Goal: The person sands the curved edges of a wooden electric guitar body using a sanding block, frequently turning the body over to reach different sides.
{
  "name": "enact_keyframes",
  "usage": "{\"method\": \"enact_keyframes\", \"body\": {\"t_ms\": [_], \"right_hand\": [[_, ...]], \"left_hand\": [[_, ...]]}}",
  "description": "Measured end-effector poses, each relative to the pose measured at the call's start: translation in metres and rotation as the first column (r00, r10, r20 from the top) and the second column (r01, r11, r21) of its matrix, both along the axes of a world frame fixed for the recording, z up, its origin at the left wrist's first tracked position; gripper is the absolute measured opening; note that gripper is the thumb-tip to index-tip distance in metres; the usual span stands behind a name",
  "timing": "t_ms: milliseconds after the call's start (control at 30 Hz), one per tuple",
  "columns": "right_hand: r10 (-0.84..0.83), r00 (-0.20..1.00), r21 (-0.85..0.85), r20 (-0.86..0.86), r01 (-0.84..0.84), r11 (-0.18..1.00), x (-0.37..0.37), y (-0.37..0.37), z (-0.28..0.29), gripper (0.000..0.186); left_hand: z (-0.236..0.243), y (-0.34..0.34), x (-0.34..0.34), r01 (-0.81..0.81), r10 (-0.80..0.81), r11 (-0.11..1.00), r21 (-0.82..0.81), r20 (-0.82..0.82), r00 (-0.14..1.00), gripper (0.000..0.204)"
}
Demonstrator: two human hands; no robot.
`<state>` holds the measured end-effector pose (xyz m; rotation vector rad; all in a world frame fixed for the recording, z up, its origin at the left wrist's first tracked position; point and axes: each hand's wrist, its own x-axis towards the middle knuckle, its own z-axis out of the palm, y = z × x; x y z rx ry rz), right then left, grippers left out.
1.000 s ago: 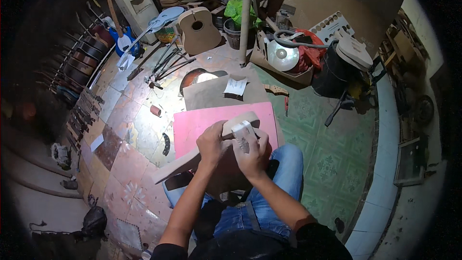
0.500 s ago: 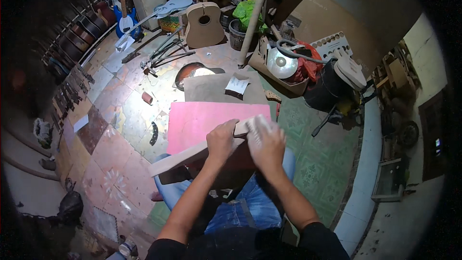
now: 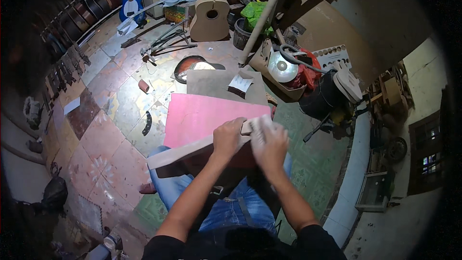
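Observation:
Across my lap lies a long pale wooden piece, its lower side dark, its left end resting over my left thigh. My left hand is wrapped round it near the far right end. Just beyond those fingers shows a blockish wooden tip. My right hand is closed on a whitish sheet or pad, pressed against that end. Motion smears this hand, so the sheet's exact kind is unclear. Beneath the work lies a pink board.
Past the pink board are a grey-brown sheet, a small paper-topped dark piece and a sunburst guitar body. A slanted pole and a cluttered box stand at the right. Several guitars line the far left.
The whole view has shifted and tilted slightly. My right hand, with the whitish sheet, has moved a little at the wood's end. My left hand keeps its grip on the wood.

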<state>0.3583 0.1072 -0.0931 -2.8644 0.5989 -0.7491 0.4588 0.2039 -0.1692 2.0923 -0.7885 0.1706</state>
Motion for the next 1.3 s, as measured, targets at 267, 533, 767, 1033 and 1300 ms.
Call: {"method": "enact_keyframes", "body": {"t_ms": [267, 533, 767, 1033, 1300], "right_hand": [[0.061, 0.996, -0.09, -0.066, -0.067, 0.994, 0.002, 0.01, -0.004, 0.049], [0.109, 0.993, -0.086, -0.039, -0.112, 0.99, 0.0, 0.015, 0.0, 0.044], [0.063, 0.998, 0.078, -0.004, -0.062, 0.995, 0.008, 0.0, 0.0, 0.048], [0.098, 0.995, 0.031, 0.009, -0.098, 0.995, 0.01, 0.012, 0.003, 0.047], [0.088, 0.996, 0.016, -0.006, -0.088, 0.996, 0.011, 0.006, 0.001, 0.047]], "left_hand": [[-0.009, -0.001, 0.003, 0.002, -0.003, 1.0, -0.019, -0.06, 0.998, 0.062], [-0.003, 0.002, 0.005, 0.008, -0.016, 0.997, -0.076, -0.099, 0.995, 0.066], [-0.005, 0.0, 0.007, 0.01, -0.016, 0.998, -0.062, -0.103, 0.995, 0.066], [-0.002, 0.003, 0.008, -0.002, -0.006, 0.996, -0.086, -0.096, 0.995, 0.058], [-0.004, 0.003, 0.011, 0.002, -0.011, 0.989, -0.148, -0.061, 0.998, 0.059]]}}
